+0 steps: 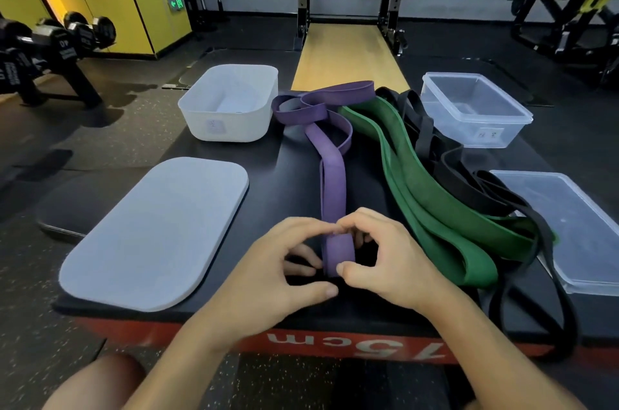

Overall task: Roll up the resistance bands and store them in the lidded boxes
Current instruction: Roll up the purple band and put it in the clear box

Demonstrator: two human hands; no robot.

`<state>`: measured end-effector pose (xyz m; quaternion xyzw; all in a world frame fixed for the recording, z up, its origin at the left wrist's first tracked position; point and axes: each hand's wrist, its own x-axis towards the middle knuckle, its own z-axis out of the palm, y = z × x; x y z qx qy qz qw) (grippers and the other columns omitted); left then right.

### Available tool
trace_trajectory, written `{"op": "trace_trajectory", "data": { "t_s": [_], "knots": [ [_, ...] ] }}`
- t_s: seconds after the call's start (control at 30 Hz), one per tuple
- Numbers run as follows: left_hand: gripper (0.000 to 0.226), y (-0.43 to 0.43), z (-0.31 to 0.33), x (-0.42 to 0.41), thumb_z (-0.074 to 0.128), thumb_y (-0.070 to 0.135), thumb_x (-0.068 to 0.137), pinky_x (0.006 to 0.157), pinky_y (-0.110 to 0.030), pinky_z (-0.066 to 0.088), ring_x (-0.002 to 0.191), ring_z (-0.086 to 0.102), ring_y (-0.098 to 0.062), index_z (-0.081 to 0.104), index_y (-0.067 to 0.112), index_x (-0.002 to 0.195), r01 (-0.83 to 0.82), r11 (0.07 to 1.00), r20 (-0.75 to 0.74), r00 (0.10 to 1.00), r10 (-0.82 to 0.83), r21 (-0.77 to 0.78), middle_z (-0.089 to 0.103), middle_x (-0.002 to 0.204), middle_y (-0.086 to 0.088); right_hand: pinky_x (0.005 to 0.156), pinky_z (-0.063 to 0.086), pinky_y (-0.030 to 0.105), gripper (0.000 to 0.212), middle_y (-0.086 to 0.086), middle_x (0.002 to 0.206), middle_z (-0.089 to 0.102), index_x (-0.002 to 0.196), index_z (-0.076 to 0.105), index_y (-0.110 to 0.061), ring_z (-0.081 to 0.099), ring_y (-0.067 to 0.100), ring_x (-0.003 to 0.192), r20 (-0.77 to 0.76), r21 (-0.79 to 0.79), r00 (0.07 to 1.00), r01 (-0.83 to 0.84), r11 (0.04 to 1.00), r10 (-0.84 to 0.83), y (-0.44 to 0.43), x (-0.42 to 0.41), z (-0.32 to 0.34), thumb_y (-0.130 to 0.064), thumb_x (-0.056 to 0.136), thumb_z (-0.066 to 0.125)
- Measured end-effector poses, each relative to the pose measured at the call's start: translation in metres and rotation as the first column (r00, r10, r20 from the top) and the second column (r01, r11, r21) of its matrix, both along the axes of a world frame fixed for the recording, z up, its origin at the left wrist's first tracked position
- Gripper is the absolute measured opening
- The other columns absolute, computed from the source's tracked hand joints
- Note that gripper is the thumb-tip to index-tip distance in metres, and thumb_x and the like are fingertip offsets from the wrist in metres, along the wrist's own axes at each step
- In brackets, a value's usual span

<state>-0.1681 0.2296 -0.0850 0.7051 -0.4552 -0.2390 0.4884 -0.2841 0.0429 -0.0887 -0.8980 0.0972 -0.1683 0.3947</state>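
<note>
L hand (278, 270), R hand (385, 262) fingers (351, 270) pinch purple band (335, 188) end, prob. rolled.

Platform (284, 175): bands (418, 181), white box (231, 128), white lid (154, 235), clear box (482, 131), clear lid (569, 225)

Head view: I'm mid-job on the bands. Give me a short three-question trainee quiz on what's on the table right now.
1. True or false: the left hand and right hand both hold the near, rolled end of the purple band.
2. Which band lies directly beside the purple band? A. green band B. yellow band C. red band
3. Fill in: the white box and the clear box both stand with their lids ___.

Key: 1 true; 2 A; 3 off.
</note>
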Motion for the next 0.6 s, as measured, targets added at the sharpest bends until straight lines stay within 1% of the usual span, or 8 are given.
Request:
{"op": "trace_trajectory", "data": {
  "t_s": [0.03, 0.13, 0.23, 0.3, 0.37, 0.43, 0.5, 0.6],
  "knots": [
    [0.059, -0.003, -0.001, -0.001, 0.090, 0.015, 0.080, 0.089, -0.029, 0.060, 0.100, 0.069, -0.017, 0.068, 0.042, 0.128, -0.023, 1.000, 0.035, 0.999, 0.023, -0.018, 0.063, 0.126, 0.017, 0.078, 0.049, 0.031, 0.040, -0.006, 0.093, 0.061, 0.104, 0.071, -0.028, 0.059, 0.018, 0.086, 0.008, 0.015, 1.000, 0.005, 1.000, -0.005, 0.000, 0.000, 0.000, -0.040, 0.066, 0.070],
    [0.050, -0.010, -0.003, 0.003, 0.091, 0.022, 0.080, 0.087, -0.030, 0.061, 0.095, 0.070, -0.015, 0.074, 0.037, 0.124, -0.081, 0.995, 0.101, 0.991, 0.087, -0.060, 0.067, 0.109, 0.015, 0.078, 0.047, 0.022, 0.047, -0.008, 0.093, 0.062, 0.108, 0.076, -0.022, 0.061, 0.015, 0.088, 0.032, 0.031, 0.999, 0.019, 0.999, -0.020, 0.001, 0.001, -0.001, -0.043, 0.067, 0.068],
    [0.046, -0.013, 0.000, 0.015, 0.089, 0.025, 0.082, 0.093, -0.030, 0.058, 0.101, 0.069, -0.015, 0.076, 0.040, 0.124, -0.031, 0.999, 0.097, 0.995, 0.034, -0.032, 0.068, 0.104, 0.012, 0.079, 0.044, 0.015, 0.051, -0.011, 0.098, 0.061, 0.115, 0.076, -0.022, 0.060, 0.013, 0.091, 0.037, 0.048, 0.999, 0.036, 0.998, -0.038, -0.001, 0.001, -0.002, -0.048, 0.072, 0.066],
    [0.044, -0.017, 0.000, 0.020, 0.087, 0.027, 0.085, 0.094, -0.033, 0.058, 0.100, 0.070, -0.016, 0.075, 0.038, 0.126, -0.015, 1.000, 0.086, 0.996, 0.016, -0.011, 0.067, 0.101, 0.012, 0.083, 0.044, 0.017, 0.056, -0.012, 0.105, 0.059, 0.128, 0.070, -0.027, 0.059, 0.014, 0.096, 0.032, 0.041, 0.999, 0.025, 0.999, -0.027, -0.001, 0.000, -0.003, -0.045, 0.075, 0.065],
    [0.041, -0.021, -0.001, 0.024, 0.084, 0.029, 0.088, 0.094, -0.039, 0.059, 0.097, 0.070, -0.015, 0.075, 0.033, 0.127, -0.024, 1.000, 0.077, 0.997, 0.024, 0.002, 0.066, 0.098, 0.012, 0.089, 0.044, 0.018, 0.067, -0.013, 0.114, 0.056, 0.140, 0.057, -0.031, 0.057, 0.016, 0.105, 0.051, 0.020, 0.999, -0.007, 1.000, 0.006, -0.001, -0.003, -0.005, -0.032, 0.074, 0.068],
    [0.038, -0.022, -0.001, 0.025, 0.082, 0.030, 0.090, 0.094, -0.041, 0.059, 0.097, 0.070, -0.015, 0.075, 0.033, 0.127, -0.022, 1.000, 0.071, 0.997, 0.021, 0.009, 0.065, 0.098, 0.013, 0.092, 0.045, 0.019, 0.066, -0.014, 0.119, 0.056, 0.133, 0.051, -0.035, 0.057, 0.016, 0.111, 0.060, 0.000, 0.998, -0.019, 1.000, 0.019, -0.001, -0.005, -0.006, -0.023, 0.072, 0.072],
    [0.035, -0.022, -0.004, 0.026, 0.079, 0.031, 0.093, 0.094, -0.041, 0.058, 0.099, 0.069, -0.014, 0.074, 0.033, 0.127, -0.023, 1.000, 0.091, 0.996, 0.023, 0.004, 0.065, 0.101, 0.014, 0.090, 0.045, 0.018, 0.057, -0.016, 0.117, 0.057, 0.121, 0.051, -0.038, 0.058, 0.013, 0.111, 0.054, -0.035, 0.998, -0.018, 0.999, 0.019, 0.000, -0.004, -0.006, -0.024, 0.072, 0.078],
    [0.037, -0.022, -0.009, 0.023, 0.075, 0.032, 0.095, 0.095, -0.036, 0.058, 0.102, 0.067, -0.012, 0.071, 0.029, 0.132, -0.035, 0.999, 0.130, 0.991, 0.036, -0.007, 0.059, 0.116, 0.020, 0.089, 0.049, 0.021, 0.053, -0.017, 0.114, 0.059, 0.116, 0.053, -0.038, 0.061, 0.012, 0.107, 0.083, -0.055, 0.997, 0.012, 0.998, -0.007, 0.000, -0.002, -0.007, -0.023, 0.074, 0.083]
  ]
}}
